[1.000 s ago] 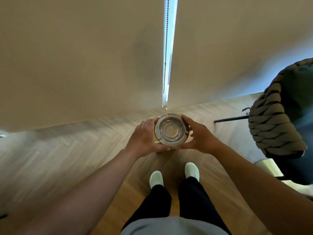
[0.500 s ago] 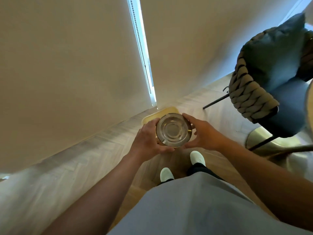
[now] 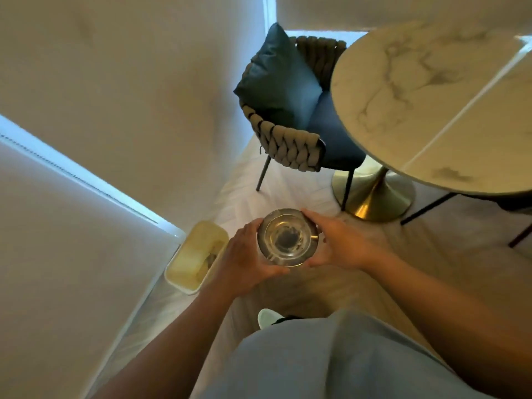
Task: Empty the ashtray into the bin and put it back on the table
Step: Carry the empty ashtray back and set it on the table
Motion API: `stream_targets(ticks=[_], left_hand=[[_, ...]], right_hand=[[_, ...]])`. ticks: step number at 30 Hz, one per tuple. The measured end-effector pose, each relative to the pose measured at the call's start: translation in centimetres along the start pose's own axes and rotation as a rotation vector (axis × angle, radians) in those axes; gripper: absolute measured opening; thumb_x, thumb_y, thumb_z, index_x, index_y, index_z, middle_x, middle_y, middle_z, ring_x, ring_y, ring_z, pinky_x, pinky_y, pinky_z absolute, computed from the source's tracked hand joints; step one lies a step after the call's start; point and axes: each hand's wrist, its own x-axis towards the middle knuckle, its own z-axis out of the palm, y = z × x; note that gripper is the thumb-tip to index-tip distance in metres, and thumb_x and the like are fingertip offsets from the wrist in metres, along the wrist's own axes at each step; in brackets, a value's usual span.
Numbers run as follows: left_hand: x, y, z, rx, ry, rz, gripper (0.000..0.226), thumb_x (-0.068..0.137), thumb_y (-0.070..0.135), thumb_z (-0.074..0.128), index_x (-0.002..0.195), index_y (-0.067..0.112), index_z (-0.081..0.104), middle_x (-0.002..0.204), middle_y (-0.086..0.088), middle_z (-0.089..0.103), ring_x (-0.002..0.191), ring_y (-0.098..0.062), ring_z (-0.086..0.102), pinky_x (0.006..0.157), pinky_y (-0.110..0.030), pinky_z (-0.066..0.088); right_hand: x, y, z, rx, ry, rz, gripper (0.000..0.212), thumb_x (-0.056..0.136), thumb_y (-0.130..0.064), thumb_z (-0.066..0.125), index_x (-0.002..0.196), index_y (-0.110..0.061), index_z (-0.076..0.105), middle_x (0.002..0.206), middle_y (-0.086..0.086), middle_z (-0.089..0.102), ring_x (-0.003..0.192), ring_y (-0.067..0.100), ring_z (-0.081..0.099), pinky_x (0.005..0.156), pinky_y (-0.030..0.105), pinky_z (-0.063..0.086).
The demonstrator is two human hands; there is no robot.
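A round metal-rimmed glass ashtray is held upright in front of my body, its bowl looking dark at the centre. My left hand grips its left side and my right hand grips its right side. The pale yellow rectangular bin stands open on the floor to the left of my hands, against the wall, with some debris inside. The round marble table on a brass pedestal is up at the right.
A woven chair with a blue cushion stands beside the table, behind my hands. Roller blinds cover the windows on the left. Black chair legs show under the table's right side. The floor is herringbone wood.
My view has swung to the right: the bin now shows to the left of my hands, and the table and chair have come into view. Both hands still hold the ashtray.
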Motion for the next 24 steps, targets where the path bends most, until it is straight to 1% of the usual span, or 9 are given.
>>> stream_targets(ticks=[2, 5, 7, 12, 14, 17, 19, 22, 24], left_hand=[[1.0, 2.3, 1.8, 0.002, -0.054, 0.056, 0.105, 0.047, 0.080, 0.075, 0.135, 0.040, 0.033, 0.129, 0.014, 0.055, 0.110, -0.003, 0.051, 0.095, -0.029, 0.049], [2.4, 5.8, 4.9, 0.006, -0.137, 0.159, 0.105, 0.047, 0.083, 0.072, 0.135, 0.039, 0.036, 0.130, 0.014, 0.055, 0.112, -0.003, 0.052, 0.096, -0.029, 0.050], [3.0, 8.3, 7.2, 0.014, -0.200, 0.211, 0.106, 0.048, 0.080, 0.075, 0.136, 0.036, 0.036, 0.131, 0.012, 0.055, 0.113, -0.005, 0.052, 0.097, -0.031, 0.051], [2.9, 14.5, 12.9, 0.002, -0.289, 0.292, 0.104, 0.050, 0.073, 0.080, 0.136, 0.030, 0.040, 0.129, 0.009, 0.057, 0.111, -0.005, 0.055, 0.094, -0.034, 0.053], [2.4, 17.0, 14.9, 0.000, -0.315, 0.313, 0.104, 0.049, 0.070, 0.083, 0.135, 0.029, 0.041, 0.129, 0.009, 0.056, 0.111, -0.006, 0.054, 0.095, -0.035, 0.052], [1.9, 20.2, 17.5, -0.016, -0.330, 0.336, 0.103, 0.051, 0.059, 0.088, 0.137, 0.025, 0.042, 0.132, 0.007, 0.055, 0.115, -0.007, 0.052, 0.098, -0.036, 0.050], [1.6, 22.0, 19.1, -0.017, -0.336, 0.342, 0.103, 0.052, 0.053, 0.091, 0.138, 0.023, 0.042, 0.133, 0.005, 0.055, 0.117, -0.010, 0.052, 0.099, -0.039, 0.049], [1.2, 24.1, 20.8, -0.014, -0.353, 0.336, 0.103, 0.052, 0.052, 0.092, 0.137, 0.023, 0.042, 0.132, 0.005, 0.055, 0.118, -0.011, 0.053, 0.099, -0.041, 0.050], [1.1, 24.8, 21.5, -0.022, -0.360, 0.338, 0.103, 0.051, 0.056, 0.091, 0.136, 0.027, 0.041, 0.131, 0.009, 0.055, 0.117, -0.008, 0.053, 0.098, -0.040, 0.051]], right_hand=[[-2.9, 1.5, -1.4, 0.051, 0.070, 0.041, 0.106, 0.059, -0.045, 0.087, 0.145, -0.028, 0.028, 0.137, -0.009, 0.051, 0.115, -0.008, 0.042, 0.092, 0.005, 0.035], [-7.4, 4.1, -3.3, 0.117, 0.144, 0.084, 0.105, 0.060, -0.038, 0.088, 0.146, -0.022, 0.030, 0.140, -0.004, 0.049, 0.126, 0.004, 0.046, 0.105, 0.028, 0.042], [-10.5, 6.0, -4.3, 0.175, 0.185, 0.094, 0.103, 0.061, -0.032, 0.089, 0.145, -0.019, 0.030, 0.139, -0.002, 0.050, 0.128, 0.009, 0.047, 0.106, 0.037, 0.044], [-17.7, 10.5, -6.6, 0.222, 0.280, 0.157, 0.105, 0.059, -0.031, 0.090, 0.145, -0.023, 0.030, 0.139, -0.004, 0.050, 0.127, 0.009, 0.047, 0.103, 0.042, 0.045], [-20.2, 12.3, -7.5, 0.234, 0.299, 0.167, 0.107, 0.058, -0.033, 0.091, 0.146, -0.026, 0.029, 0.137, -0.008, 0.051, 0.125, 0.007, 0.049, 0.101, 0.038, 0.047], [-23.4, 14.3, -8.8, 0.257, 0.343, 0.146, 0.103, 0.057, -0.037, 0.089, 0.141, -0.045, 0.029, 0.130, -0.027, 0.050, 0.120, -0.006, 0.048, 0.092, 0.011, 0.043], [-25.2, 15.1, -9.7, 0.258, 0.361, 0.153, 0.102, 0.058, -0.040, 0.087, 0.135, -0.060, 0.023, 0.124, -0.043, 0.045, 0.117, -0.016, 0.045, 0.087, 0.000, 0.036], [-27.1, 16.3, -10.5, 0.265, 0.371, 0.178, 0.100, 0.057, -0.042, 0.084, 0.129, -0.068, 0.020, 0.121, -0.052, 0.040, 0.115, -0.023, 0.040, 0.085, -0.005, 0.031], [-27.9, 17.1, -10.9, 0.273, 0.364, 0.201, 0.101, 0.056, -0.043, 0.085, 0.129, -0.068, 0.020, 0.121, -0.050, 0.041, 0.114, -0.021, 0.041, 0.084, -0.002, 0.035]])
